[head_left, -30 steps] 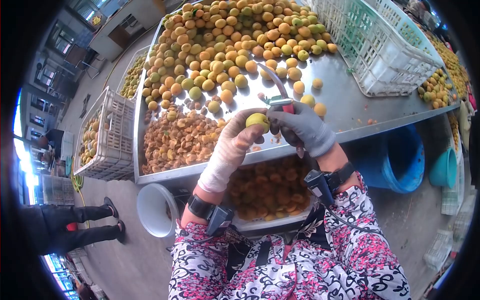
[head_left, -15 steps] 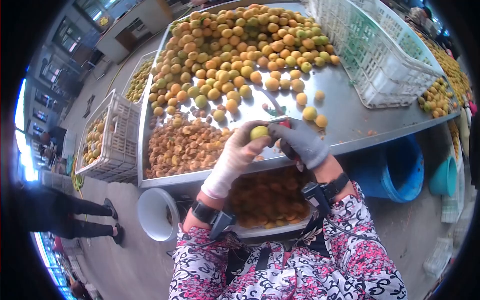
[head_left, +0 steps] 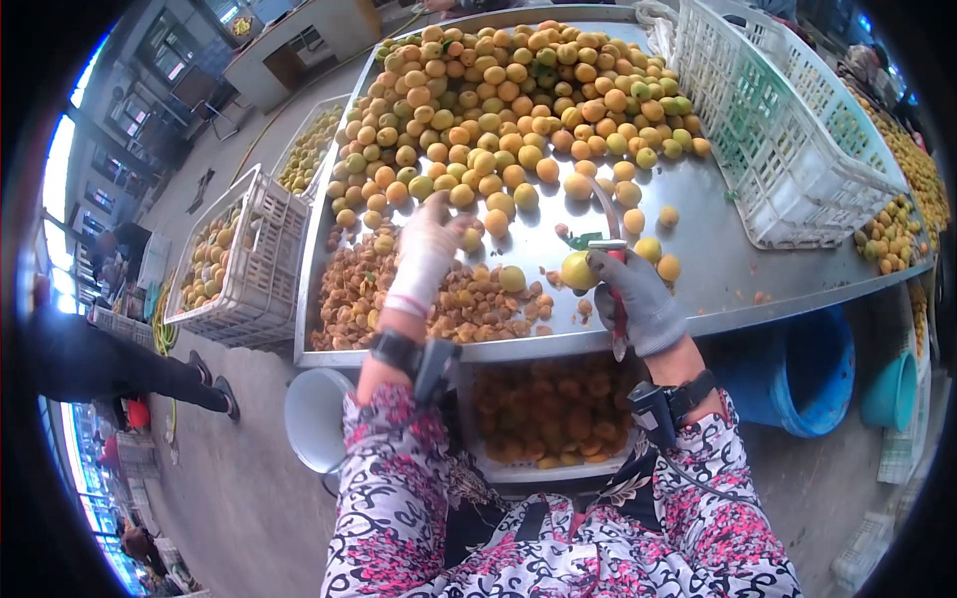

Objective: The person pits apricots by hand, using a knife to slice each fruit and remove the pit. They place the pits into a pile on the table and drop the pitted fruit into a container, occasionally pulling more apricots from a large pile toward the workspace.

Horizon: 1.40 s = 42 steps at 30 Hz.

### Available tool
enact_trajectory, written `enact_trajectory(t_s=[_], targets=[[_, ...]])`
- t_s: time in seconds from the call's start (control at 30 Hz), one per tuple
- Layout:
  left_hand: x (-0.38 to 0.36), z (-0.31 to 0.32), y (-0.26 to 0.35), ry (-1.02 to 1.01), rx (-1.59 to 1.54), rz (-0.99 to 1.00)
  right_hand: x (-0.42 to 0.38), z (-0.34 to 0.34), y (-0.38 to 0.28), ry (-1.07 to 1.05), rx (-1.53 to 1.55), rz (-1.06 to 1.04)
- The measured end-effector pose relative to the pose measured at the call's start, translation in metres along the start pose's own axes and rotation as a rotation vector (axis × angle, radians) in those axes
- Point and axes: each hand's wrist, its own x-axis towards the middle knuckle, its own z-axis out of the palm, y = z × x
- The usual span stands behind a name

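My left hand point(head_left: 431, 237), in a pale glove and wrist wrap, reaches with fingers apart over the near edge of the apricots point(head_left: 518, 100) heaped on the metal table. My right hand point(head_left: 643, 299), in a grey glove, is closed round a red-handled tool point(head_left: 619, 309) with a pale metal head and a pointed lower end. A yellow-green apricot point(head_left: 577, 270) is at that hand's fingertips, beside the tool's head. Below my left hand spreads a heap of small brownish pieces, which look like pits point(head_left: 364, 294).
The metal table point(head_left: 698, 229) carries a white plastic crate point(head_left: 788, 204) at the right. Crates of fruit point(head_left: 239, 269) stand on the floor at left. Under the table edge are a tub of orange pieces point(head_left: 548, 409), a white bucket point(head_left: 317, 419) and a blue barrel point(head_left: 802, 369). A person's legs point(head_left: 150, 364) show at left.
My hands were together, the left holding a green-yellow apricot against the tool. Now the left has moved up and left to the heap, and an apricot is at my right fingertips. The view shifted slightly.
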Motion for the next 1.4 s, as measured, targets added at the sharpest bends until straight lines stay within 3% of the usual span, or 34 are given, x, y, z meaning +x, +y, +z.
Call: enact_trajectory(t_s=[0.07,0.1,0.23,0.37,0.5,0.57,0.6,0.67,0.7,0.77,0.8,0.87,0.9,1.0,1.07,1.2,1.3,1.33,1.37,1.4], targets=[[0.017,-0.004,-0.005,0.097,0.449,-0.036,-0.002,-0.001,-0.004,0.004,-0.023,-0.002],[0.027,-0.004,-0.004,0.019,0.532,-0.143,0.001,-0.002,-0.004,0.008,-0.027,-0.005],[0.053,0.004,-0.014,0.009,0.639,-0.218,0.005,-0.01,-0.003,0.09,-0.062,-0.022],[0.063,0.002,-0.021,0.05,0.649,-0.165,0.006,-0.011,-0.006,0.112,-0.048,-0.005],[0.059,0.003,-0.024,0.035,0.557,-0.217,0.004,-0.016,-0.005,0.068,-0.056,-0.027],[0.053,0.016,-0.044,0.039,-0.09,-0.08,0.002,-0.015,-0.006,0.079,-0.016,-0.055],[0.042,0.017,-0.039,0.037,-0.086,-0.078,0.0,-0.014,-0.007,0.08,-0.01,-0.056],[0.012,0.019,-0.008,-0.087,-0.817,0.146,-0.003,-0.015,-0.012,0.098,0.087,-0.09],[-0.001,0.02,0.005,-0.191,-0.937,0.157,-0.002,-0.023,-0.01,0.017,0.131,-0.108],[-0.037,0.012,0.045,-0.467,-1.116,0.159,-0.004,-0.023,-0.008,0.071,0.16,-0.168],[-0.051,0.021,0.062,-0.477,-1.283,0.121,-0.004,-0.022,-0.009,0.106,0.181,-0.222],[-0.062,0.039,0.077,-0.744,-1.49,0.053,-0.002,-0.028,-0.009,0.106,0.229,-0.23],[-0.075,0.047,0.09,-0.753,-1.613,0.01,0.002,-0.028,-0.006,0.195,0.221,-0.274],[-0.096,0.076,0.125,-0.785,-1.838,-0.178,0.004,-0.039,-0.006,0.335,0.149,-0.318],[-0.098,0.088,0.142,-0.833,-1.916,-0.31,0.006,-0.042,-0.004,0.565,-0.203,-0.423],[-0.101,0.106,0.171,-0.858,-1.87,-0.339,-0.011,-0.059,-0.016,0.579,-0.283,-0.489],[-0.096,0.111,0.191,-0.845,-1.8,-0.422,-0.032,-0.069,-0.037,0.558,0.101,-0.451],[-0.094,0.112,0.198,-0.86,-1.769,-0.448,-0.032,-0.077,-0.039,0.558,0.104,-0.458],[-0.088,0.111,0.207,-0.879,-1.747,-0.428,-0.029,-0.088,-0.038,0.591,0.258,-0.482],[-0.086,0.107,0.228,-0.872,-1.741,-0.289,-0.029,-0.096,-0.038,0.62,0.412,-0.499]])
